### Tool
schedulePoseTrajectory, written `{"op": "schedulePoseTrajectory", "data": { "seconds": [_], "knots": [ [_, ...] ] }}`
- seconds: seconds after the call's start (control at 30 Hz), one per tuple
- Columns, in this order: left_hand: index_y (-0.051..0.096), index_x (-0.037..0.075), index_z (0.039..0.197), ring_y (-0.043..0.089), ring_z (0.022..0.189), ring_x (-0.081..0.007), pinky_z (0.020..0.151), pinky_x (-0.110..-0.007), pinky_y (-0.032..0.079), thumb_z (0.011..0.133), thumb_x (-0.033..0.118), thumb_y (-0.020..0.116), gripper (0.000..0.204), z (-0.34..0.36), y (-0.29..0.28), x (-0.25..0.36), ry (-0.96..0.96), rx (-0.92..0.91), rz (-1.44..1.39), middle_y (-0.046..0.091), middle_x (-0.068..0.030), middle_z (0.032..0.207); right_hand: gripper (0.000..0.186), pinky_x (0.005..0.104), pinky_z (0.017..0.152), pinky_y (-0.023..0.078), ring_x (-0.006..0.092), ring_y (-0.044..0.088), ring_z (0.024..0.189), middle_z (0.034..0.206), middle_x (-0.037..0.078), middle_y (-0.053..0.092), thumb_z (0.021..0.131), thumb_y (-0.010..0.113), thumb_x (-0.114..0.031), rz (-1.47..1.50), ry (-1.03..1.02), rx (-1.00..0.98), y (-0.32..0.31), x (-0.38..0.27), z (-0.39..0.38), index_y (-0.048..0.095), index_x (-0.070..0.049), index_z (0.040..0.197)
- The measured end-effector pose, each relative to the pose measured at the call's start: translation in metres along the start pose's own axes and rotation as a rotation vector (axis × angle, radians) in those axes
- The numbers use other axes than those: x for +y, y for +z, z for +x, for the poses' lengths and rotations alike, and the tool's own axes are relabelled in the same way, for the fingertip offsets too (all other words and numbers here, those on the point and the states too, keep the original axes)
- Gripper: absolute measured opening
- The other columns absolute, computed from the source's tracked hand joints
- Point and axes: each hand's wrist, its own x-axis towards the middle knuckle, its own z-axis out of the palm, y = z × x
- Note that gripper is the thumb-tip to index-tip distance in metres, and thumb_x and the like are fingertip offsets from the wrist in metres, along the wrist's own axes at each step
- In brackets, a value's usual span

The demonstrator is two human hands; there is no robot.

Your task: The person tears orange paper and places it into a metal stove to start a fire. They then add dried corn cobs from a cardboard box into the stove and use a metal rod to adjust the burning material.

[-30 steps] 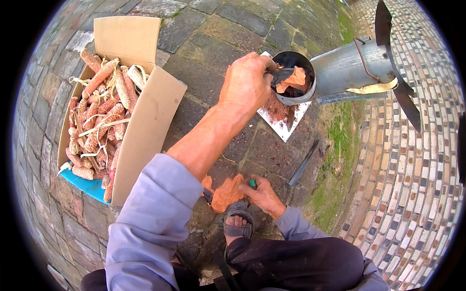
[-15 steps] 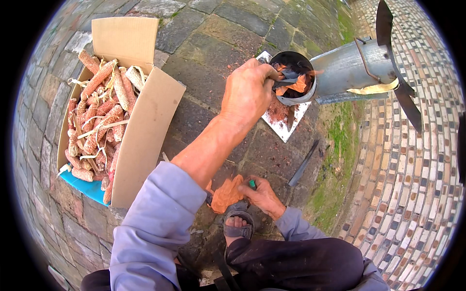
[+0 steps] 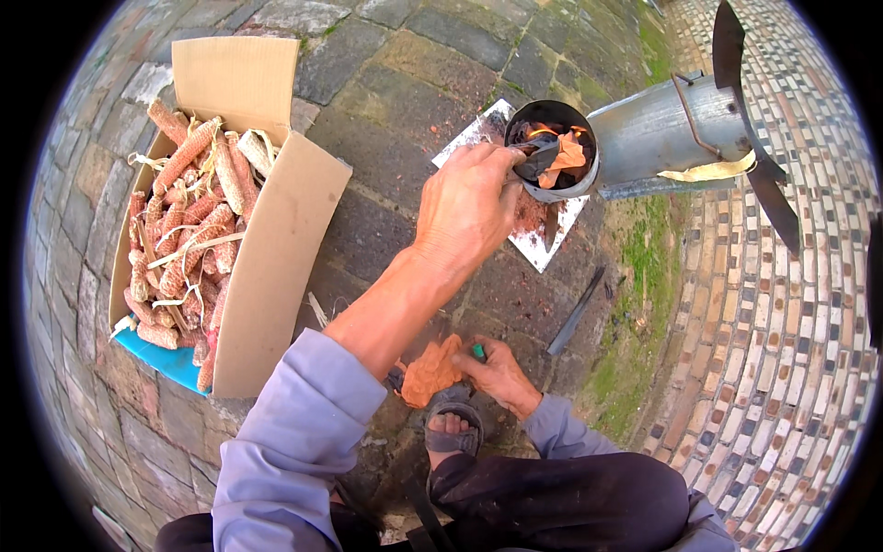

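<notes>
My left hand point(image 3: 467, 204) reaches to the rim of a round metal fire pot point(image 3: 595, 170). Its fingers are pinched at the edge of dark, crumpled paper point(image 3: 541, 158); the fingertips are partly hidden. Orange paper point(image 3: 563, 156) lies beside it inside the pot, and small flames point(image 3: 544, 130) burn behind them. Low down, near my sandalled foot point(image 3: 451, 425), my right hand point(image 3: 501, 375) is closed round a small green-ended object, which looks like a lighter point(image 3: 478, 351). Touching its fingers or just beside them is another crumpled orange paper point(image 3: 430, 373).
A cardboard box point(image 3: 287, 267) full of corn cobs point(image 3: 189, 230) stands at the left. A metal cylinder point(image 3: 667, 129) with dark blades adjoins the pot. Beneath the pot lies a white plate point(image 3: 538, 248) with reddish debris. A dark strip point(image 3: 577, 311) lies on the stone paving.
My left hand has shifted slightly down and left at the rim. The flame, earlier at the pot's right edge, now shows inside at the back. My right hand stays in place.
</notes>
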Motion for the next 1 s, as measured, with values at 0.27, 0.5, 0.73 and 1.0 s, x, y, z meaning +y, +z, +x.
{"op": "schedulePoseTrajectory", "data": {
  "seconds": [0.27, 0.5, 0.73, 1.0],
  "knots": [
    [0.063, 0.006, 0.118, 0.058, 0.109, -0.0348, 0.093, -0.043, 0.05, 0.08, 0.007, 0.072, 0.039, -0.008, -0.009, 0.001, 0.038, 0.026, -0.025, 0.063, -0.0117, 0.121, 0.023, 0.028, 0.055, 0.04, 0.0084, 0.05, 0.065, 0.071, 0.0, 0.054, 0.093, 0.072, -0.019, -0.047, 0.002, 0.016, 0.002, -0.005, -0.004, 0.059, -0.001, 0.085],
    [0.06, 0.004, 0.123, 0.057, 0.115, -0.0356, 0.098, -0.043, 0.048, 0.081, 0.008, 0.073, 0.044, -0.015, -0.007, 0.007, 0.058, 0.03, -0.041, 0.06, -0.0134, 0.13, 0.022, 0.0276, 0.056, 0.042, 0.0086, 0.051, 0.065, 0.072, 0.0, 0.056, 0.092, 0.072, -0.02, -0.07, -0.063, 0.011, 0.003, -0.005, -0.003, 0.062, 0.0, 0.089],
    [0.059, 0.003, 0.126, 0.055, 0.117, -0.0358, 0.101, -0.043, 0.047, 0.083, 0.013, 0.073, 0.047, -0.015, 0.004, 0.01, 0.126, -0.062, -0.004, 0.059, -0.0137, 0.132, 0.023, 0.0277, 0.056, 0.041, 0.008, 0.05, 0.067, 0.073, 0.0, 0.055, 0.092, 0.072, -0.02, -0.111, -0.087, -0.002, 0.003, 0.004, 0.0, 0.062, 0.0, 0.089],
    [0.063, 0.004, 0.119, 0.057, 0.113, -0.0344, 0.097, -0.043, 0.048, 0.086, 0.019, 0.073, 0.038, -0.019, 0.0, 0.007, 0.106, -0.077, 0.024, 0.061, -0.0133, 0.128, 0.025, 0.0288, 0.057, 0.042, 0.0088, 0.05, 0.067, 0.073, 0.0, 0.055, 0.092, 0.073, -0.022, -0.077, -0.006, 0.026, 0.002, 0.001, -0.004, 0.062, 0.0, 0.09]
  ]
}}
